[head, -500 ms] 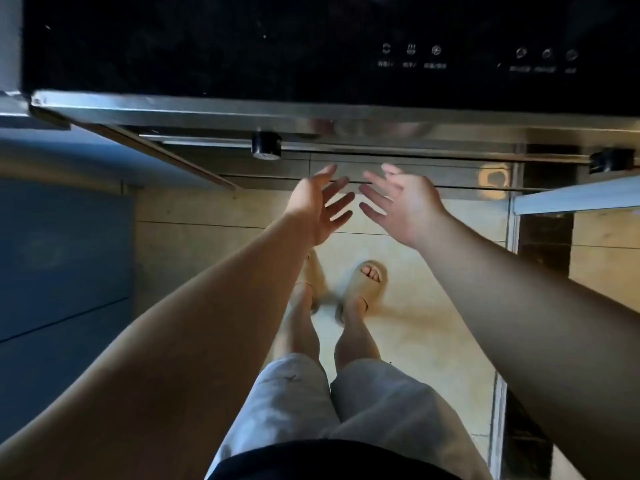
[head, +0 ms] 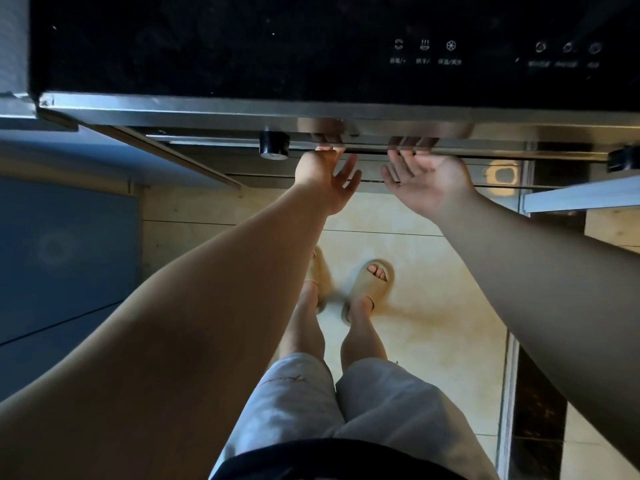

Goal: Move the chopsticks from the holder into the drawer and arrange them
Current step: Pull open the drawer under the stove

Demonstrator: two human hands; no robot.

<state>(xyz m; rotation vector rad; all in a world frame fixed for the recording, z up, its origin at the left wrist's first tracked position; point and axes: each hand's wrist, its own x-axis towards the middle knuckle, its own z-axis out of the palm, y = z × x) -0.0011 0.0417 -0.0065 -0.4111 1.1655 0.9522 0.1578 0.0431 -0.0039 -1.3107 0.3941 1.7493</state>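
- Head view: your left hand (head: 325, 178) and right hand (head: 429, 183) are both open, palms toward you, fingertips at the steel lip (head: 207, 110) of what looks like the drawer (head: 242, 46).
- The lip runs left to right, just beyond both hands and equally near each.
- Neither the chopsticks nor the holder is in view.

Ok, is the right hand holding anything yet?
Empty: the right hand lies palm up, fingers straight, tips at the steel edge.
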